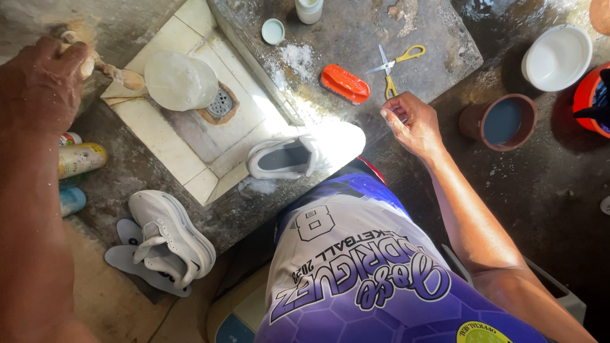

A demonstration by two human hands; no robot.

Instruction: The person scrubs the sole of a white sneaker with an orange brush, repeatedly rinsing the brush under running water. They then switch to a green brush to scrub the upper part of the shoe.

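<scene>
**Two hands over a wash area with white sneakers**

A concrete surface [356, 38] and a tiled wash basin [184, 136] were seen from above, with the person's purple-and-white shirt filling the lower middle of the view.

The left hand [41, 82] was raised at about ten o'clock in the frame, its grip closed around the handle of a tap [111, 71]. A clear, water-filled bag or container [180, 80] was seen under the spout, just above the round floor drain [220, 103].

The right hand [413, 124] was held at about two o'clock from the frame's centre, fingers curled loosely together; whether anything small was pinched could not be told. A white sneaker [298, 152] was lying at the basin's edge, at roughly nine o'clock from the right hand and near it, its long axis running left to right with the opening facing up. The right hand was the nearer one to it. Yellow-handled scissors [394, 67] and an orange scrub brush [345, 84] were lying just above that hand, at about twelve and eleven o'clock.

A second white sneaker [171, 238] was resting on loose insoles [127, 254] at seven o'clock. Spray cans [79, 159] were lying at the left edge, and a brown pot [502, 121] and white bowl [558, 57] at the right.
</scene>
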